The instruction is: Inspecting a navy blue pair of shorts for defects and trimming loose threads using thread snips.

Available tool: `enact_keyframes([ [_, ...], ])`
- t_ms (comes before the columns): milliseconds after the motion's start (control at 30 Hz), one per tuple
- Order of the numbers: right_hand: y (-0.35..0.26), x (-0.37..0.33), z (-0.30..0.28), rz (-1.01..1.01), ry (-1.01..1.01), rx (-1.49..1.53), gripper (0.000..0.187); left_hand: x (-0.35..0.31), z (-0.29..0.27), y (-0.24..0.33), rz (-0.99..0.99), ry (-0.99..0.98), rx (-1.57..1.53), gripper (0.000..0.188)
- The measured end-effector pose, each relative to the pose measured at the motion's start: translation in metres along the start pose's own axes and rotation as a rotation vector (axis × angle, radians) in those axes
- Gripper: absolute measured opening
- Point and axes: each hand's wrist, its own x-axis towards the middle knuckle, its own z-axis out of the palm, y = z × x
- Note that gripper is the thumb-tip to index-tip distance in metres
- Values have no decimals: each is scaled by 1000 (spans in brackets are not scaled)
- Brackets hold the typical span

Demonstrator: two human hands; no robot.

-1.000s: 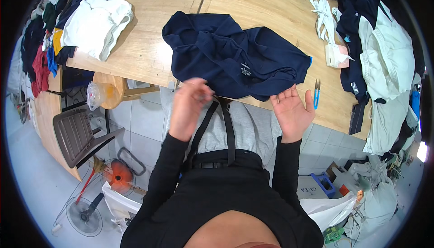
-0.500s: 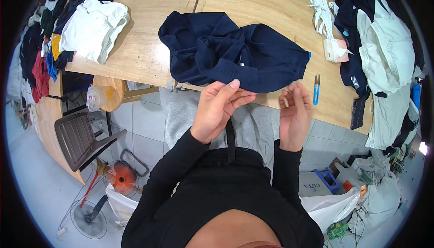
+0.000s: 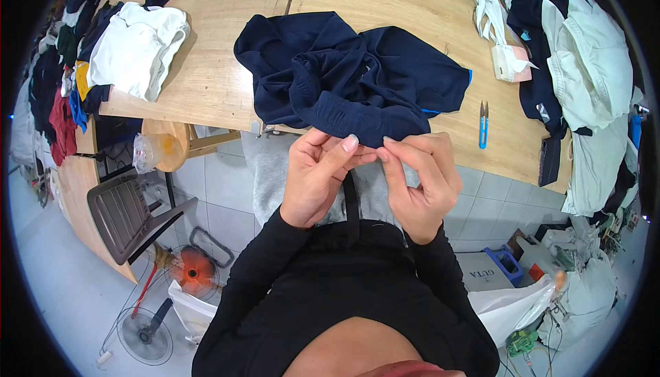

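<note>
Dark navy shorts (image 3: 357, 67) lie bunched at the table's near edge, their gathered elastic waistband (image 3: 371, 117) turned toward me. My left hand (image 3: 315, 177) grips the waistband's lower edge, thumb on top and fingers underneath. Close beside it, my right hand (image 3: 425, 183) pinches the same edge between thumb and fingertips. The two sets of fingertips almost meet. Whether a thread is also caught in the right pinch is too small to tell. To the right lie blue-handled thread snips (image 3: 484, 126), points away from me, touched by neither hand.
White folded garments (image 3: 137, 50) lie at the table's left, with a heap of mixed clothes beyond. On the right are white strips (image 3: 487, 9), a tissue pack (image 3: 511, 63) and piled pale garments (image 3: 591, 60). A stool (image 3: 165, 144), brown chair (image 3: 130, 212) and fan (image 3: 144, 336) stand lower left.
My right hand has moved left from the garment's right side and closed on the waistband edge. The waistband now faces me more openly. My left hand keeps its hold, slightly lower.
</note>
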Motion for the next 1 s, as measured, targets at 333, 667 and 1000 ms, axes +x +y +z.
enact_keyframes([
  [333, 6, -2, 5, 216, -253, 145, 14, 1, -5, -11, 87, 18, 126, 35],
  [667, 17, -13, 0, 377, -240, 396, 10, 3, -5, -9, 29, 57, 45, 31],
  [1000, 6, -2, 5, 252, -140, 224, 11, 3, -6, -7, 47, 48, 132, 30],
])
